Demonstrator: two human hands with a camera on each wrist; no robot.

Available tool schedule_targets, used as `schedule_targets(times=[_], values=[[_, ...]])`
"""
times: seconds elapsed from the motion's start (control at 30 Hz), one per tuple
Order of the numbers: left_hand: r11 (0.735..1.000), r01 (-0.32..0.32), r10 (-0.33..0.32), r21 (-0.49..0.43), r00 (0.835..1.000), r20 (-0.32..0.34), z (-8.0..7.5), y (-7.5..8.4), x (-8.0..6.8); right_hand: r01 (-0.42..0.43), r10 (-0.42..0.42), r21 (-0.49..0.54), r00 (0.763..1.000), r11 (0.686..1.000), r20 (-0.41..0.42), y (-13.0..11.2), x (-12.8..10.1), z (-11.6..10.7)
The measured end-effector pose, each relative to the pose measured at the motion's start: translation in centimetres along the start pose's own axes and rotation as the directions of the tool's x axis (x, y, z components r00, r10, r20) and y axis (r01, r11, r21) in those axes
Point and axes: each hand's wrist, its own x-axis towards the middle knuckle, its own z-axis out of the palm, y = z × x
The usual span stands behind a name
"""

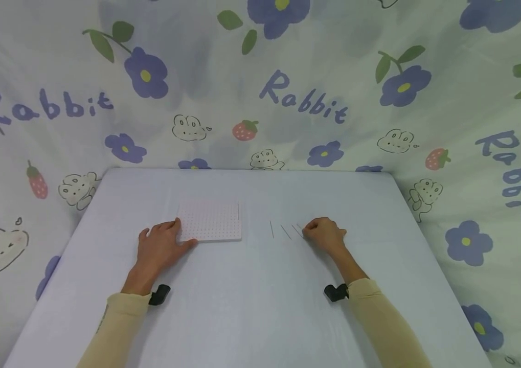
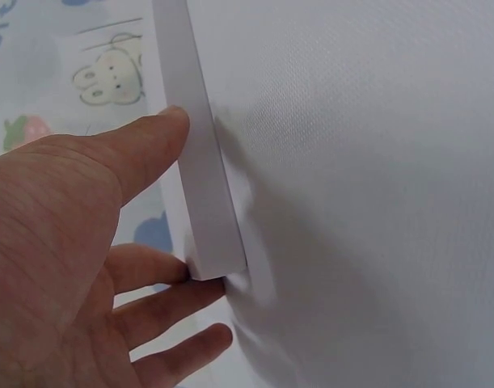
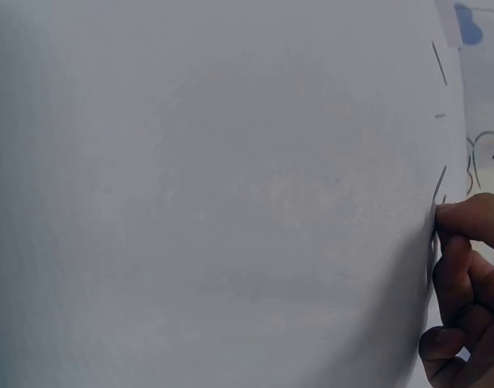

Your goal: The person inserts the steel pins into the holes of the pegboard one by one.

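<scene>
My left hand (image 1: 159, 248) holds the near left corner of a white board (image 1: 214, 238) dotted with rows of small holes. In the left wrist view, its thumb (image 2: 162, 133) presses the board's side face (image 2: 202, 186) while fingers touch the end. One thin dark rod (image 1: 238, 210) stands at the board's right side. My right hand (image 1: 325, 234) is on the table right of the board, thumb and index finger pinching the end of a thin rod (image 1: 300, 226). Its other fingers are curled in, as the right wrist view shows.
Between board and right hand lie more thin rods: one leftmost (image 1: 271, 229), one in the middle (image 1: 286, 232) and one close to the fingertips (image 1: 295, 229). The white table (image 1: 251, 306) ends at a patterned cloth backdrop (image 1: 223, 82) behind and at both sides.
</scene>
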Motion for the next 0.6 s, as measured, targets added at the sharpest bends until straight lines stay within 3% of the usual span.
schedule_targets(times=[0.43, 0.6], values=[[1.000, -0.012, 0.012, -0.019, 0.999, -0.040, 0.1, 0.1, -0.1, 0.089, -0.093, -0.139, 0.995, 0.986, -0.023, -1.0, -0.2, -0.1], [1.000, -0.013, 0.012, -0.017, 0.999, -0.043, 0.2, 0.0, -0.1, 0.084, -0.092, -0.165, 0.995, 0.983, -0.039, -1.3, -0.5, 0.1]])
